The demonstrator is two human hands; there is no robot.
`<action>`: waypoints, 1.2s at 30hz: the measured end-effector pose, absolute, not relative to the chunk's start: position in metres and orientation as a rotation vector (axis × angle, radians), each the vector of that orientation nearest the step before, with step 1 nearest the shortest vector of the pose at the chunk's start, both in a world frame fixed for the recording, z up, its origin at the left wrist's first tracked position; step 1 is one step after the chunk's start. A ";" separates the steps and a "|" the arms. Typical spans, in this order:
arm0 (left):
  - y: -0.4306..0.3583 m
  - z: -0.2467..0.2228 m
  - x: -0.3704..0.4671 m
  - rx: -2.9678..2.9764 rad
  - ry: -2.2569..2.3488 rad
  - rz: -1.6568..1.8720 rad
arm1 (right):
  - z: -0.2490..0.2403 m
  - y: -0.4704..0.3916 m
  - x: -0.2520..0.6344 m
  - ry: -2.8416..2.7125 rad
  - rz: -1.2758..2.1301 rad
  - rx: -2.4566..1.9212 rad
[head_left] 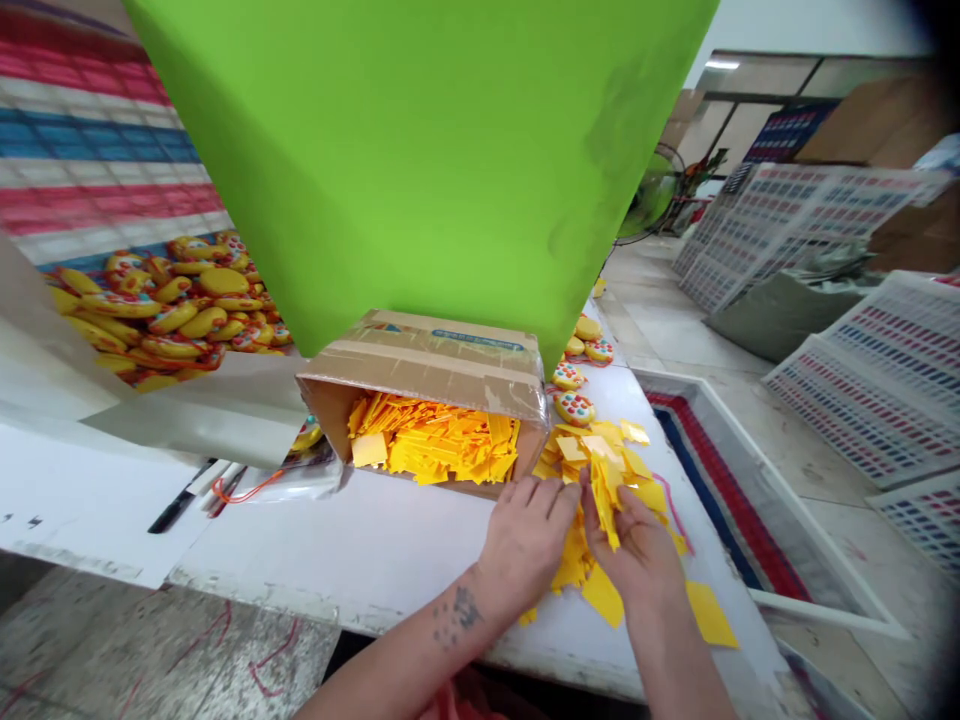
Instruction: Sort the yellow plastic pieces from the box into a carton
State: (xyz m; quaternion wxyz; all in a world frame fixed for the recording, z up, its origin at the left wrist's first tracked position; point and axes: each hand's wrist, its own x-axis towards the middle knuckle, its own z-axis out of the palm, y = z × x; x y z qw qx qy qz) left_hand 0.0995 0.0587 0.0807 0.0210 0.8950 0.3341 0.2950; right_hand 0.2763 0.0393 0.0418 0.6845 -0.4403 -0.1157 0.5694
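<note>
My right hand [641, 545] is closed round a small bunch of yellow card pieces [604, 500], held a little above the table. Close beside it, my left hand [529, 525] has its fingers curled and pressed together against the edge of the bunch; what they pinch, if anything, is hidden. Loose yellow pieces [603, 597] lie spread under and around both hands. Just left of them, a cardboard box [427, 350] lies on its side with its mouth towards me, filled with a heap of yellow-orange pieces [442, 440].
A tall green panel [450, 170] stands behind the box. Yellow round toys with coloured dots [575, 407] lie at the table's right side, with a large pile [180, 300] at the left. A black marker [176, 503] lies on the white table [300, 560]. A white-rimmed crate [810, 530] stands right.
</note>
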 end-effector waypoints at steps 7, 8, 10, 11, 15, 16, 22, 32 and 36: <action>0.083 0.059 0.045 2.537 1.455 0.989 | 0.061 0.126 0.304 -0.394 0.859 -1.313; 0.085 0.059 0.042 2.541 1.491 0.967 | 0.061 0.133 0.305 -0.407 0.853 -1.323; 0.090 0.061 0.034 2.546 1.540 0.947 | 0.060 0.139 0.307 -0.444 0.869 -1.338; 0.094 0.061 0.029 2.525 1.564 0.957 | 0.060 0.139 0.309 -0.461 0.875 -1.351; 0.113 0.057 -0.005 2.359 1.614 1.072 | 0.058 0.124 0.312 -0.494 0.854 -1.398; 0.119 0.056 -0.015 2.336 1.603 1.083 | 0.057 0.117 0.311 -0.511 0.819 -1.396; 0.135 0.053 -0.034 2.446 1.379 0.885 | 0.064 0.054 0.258 -0.820 0.578 -1.456; 0.131 0.052 -0.022 2.538 1.437 0.774 | 0.074 0.037 0.165 -1.353 0.846 -1.408; 0.128 0.047 -0.036 2.433 1.356 0.907 | 0.083 0.067 0.162 -1.544 0.576 -1.431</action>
